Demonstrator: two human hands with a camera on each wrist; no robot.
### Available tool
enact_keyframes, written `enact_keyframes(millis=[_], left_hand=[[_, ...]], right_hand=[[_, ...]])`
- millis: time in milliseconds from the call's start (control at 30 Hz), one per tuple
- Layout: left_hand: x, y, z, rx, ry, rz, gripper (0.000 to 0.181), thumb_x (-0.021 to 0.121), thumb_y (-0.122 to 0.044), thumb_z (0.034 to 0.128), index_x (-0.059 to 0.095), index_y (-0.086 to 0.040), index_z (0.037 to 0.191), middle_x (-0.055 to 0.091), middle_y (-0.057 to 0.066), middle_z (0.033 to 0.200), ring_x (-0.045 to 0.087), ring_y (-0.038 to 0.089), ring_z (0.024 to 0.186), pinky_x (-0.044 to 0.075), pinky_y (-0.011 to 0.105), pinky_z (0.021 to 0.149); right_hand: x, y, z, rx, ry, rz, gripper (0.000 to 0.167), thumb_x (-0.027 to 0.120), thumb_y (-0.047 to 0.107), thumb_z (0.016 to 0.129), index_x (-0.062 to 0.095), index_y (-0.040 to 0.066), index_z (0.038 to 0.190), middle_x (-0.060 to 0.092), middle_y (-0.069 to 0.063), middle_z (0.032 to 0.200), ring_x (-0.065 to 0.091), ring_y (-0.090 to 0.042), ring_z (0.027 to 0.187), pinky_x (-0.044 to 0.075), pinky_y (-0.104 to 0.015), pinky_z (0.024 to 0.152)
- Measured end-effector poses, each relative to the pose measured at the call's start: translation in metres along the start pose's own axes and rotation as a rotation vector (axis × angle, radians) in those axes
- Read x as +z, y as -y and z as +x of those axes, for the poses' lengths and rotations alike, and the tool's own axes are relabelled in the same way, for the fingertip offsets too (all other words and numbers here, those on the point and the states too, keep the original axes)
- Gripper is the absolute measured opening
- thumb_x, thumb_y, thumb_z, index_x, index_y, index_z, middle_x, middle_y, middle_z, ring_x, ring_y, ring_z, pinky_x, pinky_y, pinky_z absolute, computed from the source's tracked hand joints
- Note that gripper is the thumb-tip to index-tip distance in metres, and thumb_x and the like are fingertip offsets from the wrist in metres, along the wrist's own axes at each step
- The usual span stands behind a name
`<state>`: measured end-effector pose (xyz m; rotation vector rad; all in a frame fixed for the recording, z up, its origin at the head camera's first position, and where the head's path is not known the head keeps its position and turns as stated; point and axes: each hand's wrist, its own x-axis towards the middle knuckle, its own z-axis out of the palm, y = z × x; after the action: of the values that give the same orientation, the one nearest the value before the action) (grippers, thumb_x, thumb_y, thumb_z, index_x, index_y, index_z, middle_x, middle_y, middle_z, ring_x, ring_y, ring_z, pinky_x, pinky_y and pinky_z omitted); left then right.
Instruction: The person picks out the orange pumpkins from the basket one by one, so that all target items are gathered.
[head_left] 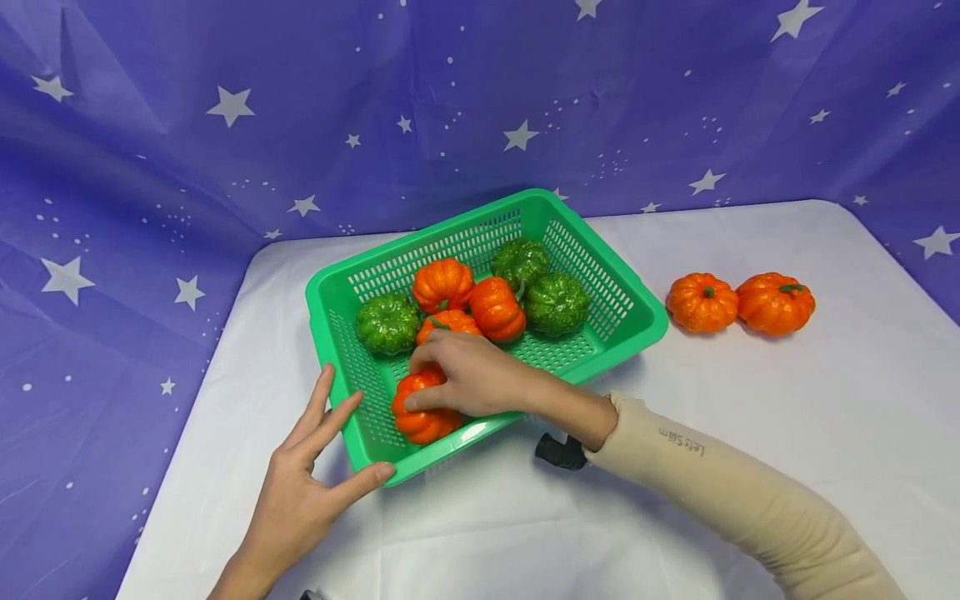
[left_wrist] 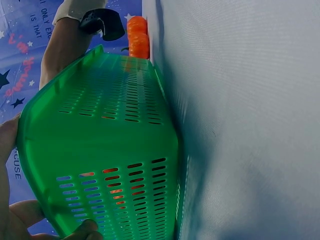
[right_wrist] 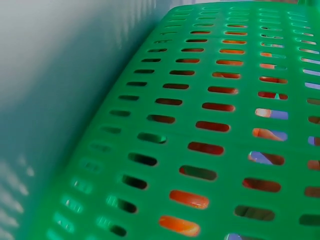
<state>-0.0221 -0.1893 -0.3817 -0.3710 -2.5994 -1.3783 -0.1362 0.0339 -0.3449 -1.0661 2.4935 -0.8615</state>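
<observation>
Inside the green plastic basket (head_left: 480,429), my right hand (head_left: 472,375) grips an orange toy pumpkin (head_left: 423,412) near the front left corner. Thumb and fingers lie on either side of it. My left hand (head_left: 303,479) holds that same corner of the basket, thumb on the front rim and fingers spread over the left rim. Around the right hand lie more orange pumpkins (head_left: 444,285) and several green speckled pumpkins (head_left: 388,323). The left wrist view shows fingers (left_wrist: 82,231) against the slotted outer wall. Only that wall fills the right wrist view; the right hand is largely hidden there.
Two orange pumpkins (head_left: 702,302) sit side by side on the white tablecloth (head_left: 750,408), right of the basket. A purple star-printed backdrop (head_left: 450,108) hangs behind the table. A black wrist mount (head_left: 561,452) hangs under the right wrist, near the basket's front.
</observation>
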Motion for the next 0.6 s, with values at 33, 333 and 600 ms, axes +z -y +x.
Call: enact_keyframes(millis=[33,333,600], left_hand=[[0.0001,0.0,0.0001,0.004,-0.002,0.002,0.078,0.089,-0.01,0.0706,0.056,-0.006,0.14,0.02,0.004,0.162,0.034,0.045,0.137,0.026,0.009,0.104],[0.0,0.0,0.0001,-0.004,0.007,-0.007,0.077,0.089,-0.009,0.0718,0.055,-0.007,0.141,0.019,0.004,0.162,0.032,0.044,0.138,0.025,0.009,0.104],[-0.0004,0.0003,-0.0006,-0.036,0.013,0.015,0.077,0.089,-0.011,0.0725,0.055,-0.005,0.141,0.019,0.0,0.163,0.032,0.041,0.139,0.025,0.009,0.105]], right_hand=[[0.0001,0.0001,-0.0001,0.002,0.001,0.004,0.029,0.074,0.035,0.09,0.07,0.011,0.107,0.06,0.005,0.098,0.053,-0.011,0.087,0.044,-0.027,0.077],[0.0,0.0008,0.0007,0.02,0.031,0.016,0.038,0.071,0.031,0.092,0.066,0.01,0.123,0.069,0.001,0.11,0.06,-0.014,0.098,0.047,-0.033,0.088],[0.0016,0.0008,0.002,-0.008,0.033,-0.041,0.043,0.076,0.036,0.087,0.071,0.011,0.121,0.066,0.001,0.114,0.057,-0.013,0.104,0.044,-0.03,0.09]])
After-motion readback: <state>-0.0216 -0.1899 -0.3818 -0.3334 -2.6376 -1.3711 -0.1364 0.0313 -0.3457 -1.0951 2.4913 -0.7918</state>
